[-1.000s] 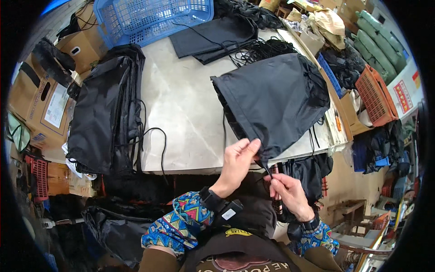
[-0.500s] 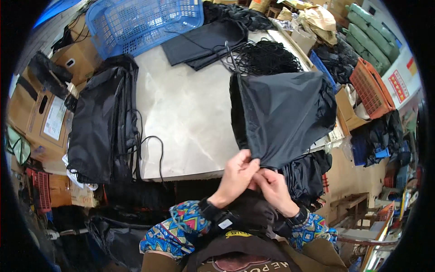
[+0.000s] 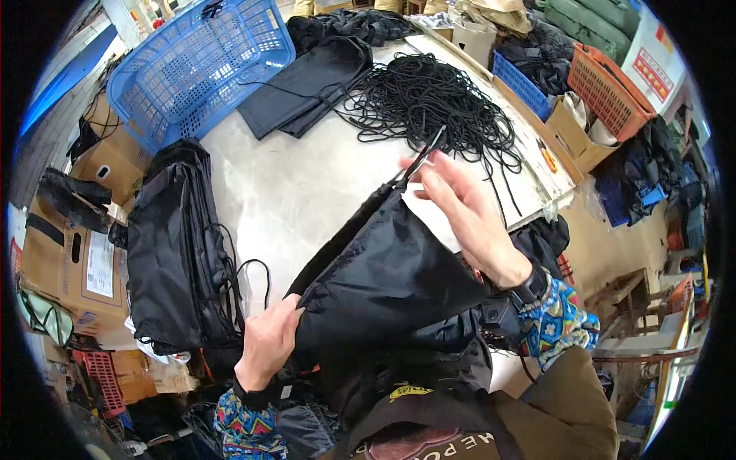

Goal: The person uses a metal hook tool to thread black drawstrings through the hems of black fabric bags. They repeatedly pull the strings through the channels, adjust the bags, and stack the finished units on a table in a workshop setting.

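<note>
A black fabric bag (image 3: 391, 268) is stretched between my hands at the table's near edge. My left hand (image 3: 268, 341) is closed, thumb and fingers pinching the bag's corner at the left end of its dark top edge. At the other end, a thin metal rod (image 3: 437, 139) sticks out of the bag's top corner with black cord beside it. My right hand (image 3: 468, 211) is at this rod, its slightly blurred fingers closed round it. Just beyond lies a tangled heap of black cord (image 3: 437, 92) on the pale table (image 3: 253, 184).
On the left stands a stack of black bags (image 3: 172, 253) with loose cords. A blue plastic basket (image 3: 199, 73) and flat black fabric pieces (image 3: 307, 88) lie at the back. Orange-handled scissors (image 3: 547, 157) rest near the right edge, before a cardboard box (image 3: 579, 138) and orange crate (image 3: 609, 88).
My hands have parted: the left moved left with the bag's corner, the right went up to the metal rod. The bag has swung nearer to me, uncovering more of the cord heap.
</note>
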Tool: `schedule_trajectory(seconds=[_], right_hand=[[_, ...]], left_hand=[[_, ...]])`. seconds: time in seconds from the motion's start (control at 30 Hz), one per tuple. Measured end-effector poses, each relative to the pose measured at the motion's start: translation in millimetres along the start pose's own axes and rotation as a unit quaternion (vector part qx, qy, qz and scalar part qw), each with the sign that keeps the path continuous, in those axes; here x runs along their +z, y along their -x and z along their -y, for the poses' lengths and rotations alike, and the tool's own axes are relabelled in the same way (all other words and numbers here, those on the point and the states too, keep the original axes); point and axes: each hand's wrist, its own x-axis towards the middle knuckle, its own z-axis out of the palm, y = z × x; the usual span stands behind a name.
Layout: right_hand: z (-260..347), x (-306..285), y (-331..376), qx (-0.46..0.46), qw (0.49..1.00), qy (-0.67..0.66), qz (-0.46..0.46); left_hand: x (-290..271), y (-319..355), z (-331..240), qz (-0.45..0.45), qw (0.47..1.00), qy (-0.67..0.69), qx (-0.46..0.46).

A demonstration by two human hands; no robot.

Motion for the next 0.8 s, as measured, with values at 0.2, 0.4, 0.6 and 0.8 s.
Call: schedule_trajectory(seconds=[0.2, 0.4, 0.6, 0.8], right_hand=[[13.2, -47.4, -35.3, -0.116, 0.980, -0.149, -0.057], [46.2, -192.2, -22.2, -0.211, 0.894, -0.208, -0.338], [69.9, -138.2, 2.4, -0.250, 0.907, -0.032, -0.338], [59.6, -112.8, 13.1, -0.278, 0.898, 0.150, -0.307]], left_hand=[[-6.9, 13.1, 22.9, -0.060, 0.994, -0.086, -0.042], [-22.1, 32.1, 63.8, -0.010, 0.977, -0.194, -0.082], [9.5, -69.0, 17.1, 0.030, 0.988, -0.141, -0.045], [118.2, -160.6, -0.4, 0.062, 0.998, 0.007, 0.004]])
